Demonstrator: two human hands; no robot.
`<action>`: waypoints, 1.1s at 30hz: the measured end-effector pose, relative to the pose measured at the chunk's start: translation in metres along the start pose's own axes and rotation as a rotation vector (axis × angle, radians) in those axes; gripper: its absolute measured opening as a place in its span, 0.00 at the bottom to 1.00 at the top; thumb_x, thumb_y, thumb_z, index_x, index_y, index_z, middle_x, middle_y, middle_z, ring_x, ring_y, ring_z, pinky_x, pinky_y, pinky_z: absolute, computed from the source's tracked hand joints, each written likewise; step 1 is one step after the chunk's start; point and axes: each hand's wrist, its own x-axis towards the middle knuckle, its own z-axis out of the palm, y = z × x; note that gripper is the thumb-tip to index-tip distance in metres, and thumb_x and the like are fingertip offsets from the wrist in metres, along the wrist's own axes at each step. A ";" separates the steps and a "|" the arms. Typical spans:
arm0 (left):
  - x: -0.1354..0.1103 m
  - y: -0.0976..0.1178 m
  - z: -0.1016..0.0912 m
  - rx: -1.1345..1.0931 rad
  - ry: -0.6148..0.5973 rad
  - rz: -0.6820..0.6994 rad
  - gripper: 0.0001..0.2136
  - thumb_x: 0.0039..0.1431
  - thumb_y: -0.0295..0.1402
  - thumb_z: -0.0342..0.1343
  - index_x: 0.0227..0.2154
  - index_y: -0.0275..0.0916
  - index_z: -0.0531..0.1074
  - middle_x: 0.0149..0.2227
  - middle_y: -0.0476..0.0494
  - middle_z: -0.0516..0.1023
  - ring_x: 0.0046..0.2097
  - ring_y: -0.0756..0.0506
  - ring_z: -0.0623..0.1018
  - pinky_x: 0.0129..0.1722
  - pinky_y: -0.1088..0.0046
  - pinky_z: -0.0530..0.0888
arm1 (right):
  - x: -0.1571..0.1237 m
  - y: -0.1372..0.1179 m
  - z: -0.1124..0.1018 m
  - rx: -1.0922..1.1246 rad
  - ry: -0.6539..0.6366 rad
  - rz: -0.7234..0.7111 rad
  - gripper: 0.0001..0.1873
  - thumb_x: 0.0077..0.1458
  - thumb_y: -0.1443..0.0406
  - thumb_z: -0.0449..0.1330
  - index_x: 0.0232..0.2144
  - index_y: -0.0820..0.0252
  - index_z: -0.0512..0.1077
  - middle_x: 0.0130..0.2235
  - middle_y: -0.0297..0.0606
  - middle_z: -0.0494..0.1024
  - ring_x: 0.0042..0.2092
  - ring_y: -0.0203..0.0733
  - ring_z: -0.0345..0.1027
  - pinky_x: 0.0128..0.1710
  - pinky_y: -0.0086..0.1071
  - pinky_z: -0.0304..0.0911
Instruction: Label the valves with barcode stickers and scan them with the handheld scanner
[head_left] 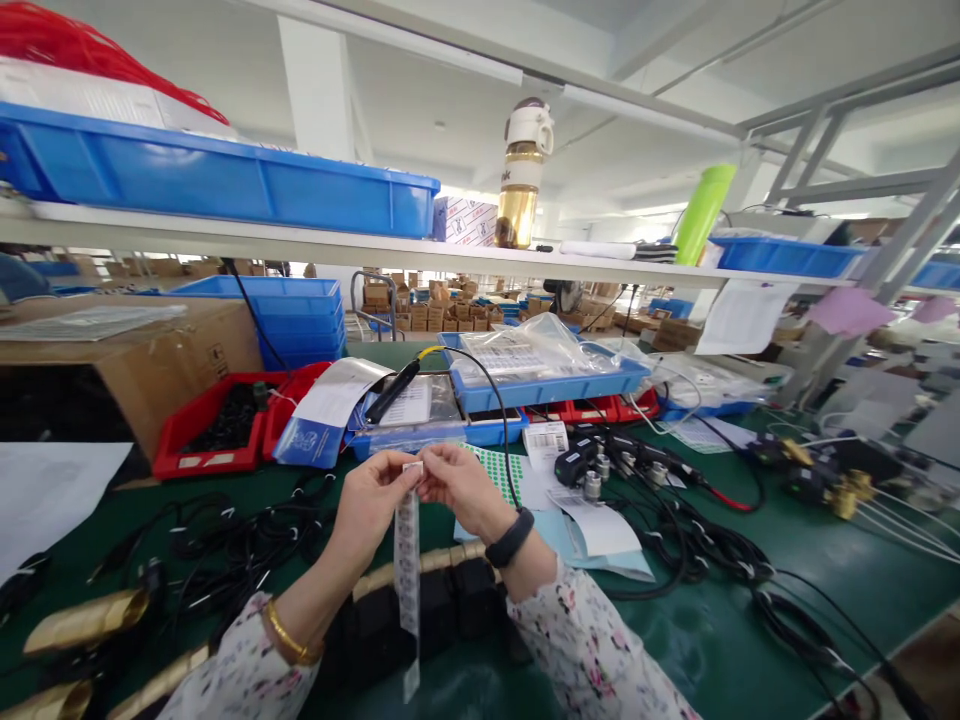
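Note:
Between my two hands hangs a narrow strip of labels (407, 565), pale and partly see-through, its lower end dangling over the bench. Thumb and fingers of my left hand (373, 498) pinch the strip near its top. My right hand (457, 485) has its fingertips pressed together at the strip's upper edge, touching or almost touching my left fingertips; whether it has peeled a single label is too small to tell. Behind the strip, a row of black parts with brass-coloured ends (442, 600) lies on the green bench (817, 560).
Coiled black cables (247, 550) lie left, more cables with metal connectors (592, 485) right. A sheet of green dot stickers (495, 470) and papers lie beyond my hands. Red bins (210, 455) and blue trays (547, 390) line the back. Overhead, a shelf (300, 240) carries a bottle (521, 180).

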 end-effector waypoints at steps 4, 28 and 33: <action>0.011 -0.006 -0.007 -0.047 0.019 -0.057 0.12 0.42 0.36 0.66 0.28 0.34 0.74 0.26 0.46 0.77 0.30 0.48 0.74 0.32 0.75 0.68 | 0.009 0.002 0.003 -0.207 0.063 -0.188 0.16 0.44 0.56 0.64 0.34 0.60 0.71 0.22 0.29 0.72 0.23 0.34 0.65 0.25 0.28 0.62; 0.033 -0.027 -0.033 0.025 0.059 -0.134 0.08 0.41 0.34 0.64 0.23 0.35 0.74 0.23 0.43 0.75 0.27 0.46 0.75 0.34 0.67 0.72 | 0.027 0.028 -0.001 -0.503 0.228 -0.224 0.19 0.49 0.49 0.60 0.28 0.59 0.66 0.18 0.33 0.72 0.20 0.41 0.68 0.21 0.32 0.64; 0.026 -0.025 -0.081 0.330 0.160 0.012 0.06 0.36 0.24 0.64 0.17 0.41 0.74 0.32 0.44 0.78 0.39 0.41 0.74 0.47 0.65 0.66 | 0.030 0.019 -0.034 -0.611 0.356 -0.225 0.22 0.43 0.48 0.63 0.25 0.59 0.64 0.19 0.32 0.70 0.20 0.38 0.65 0.22 0.30 0.61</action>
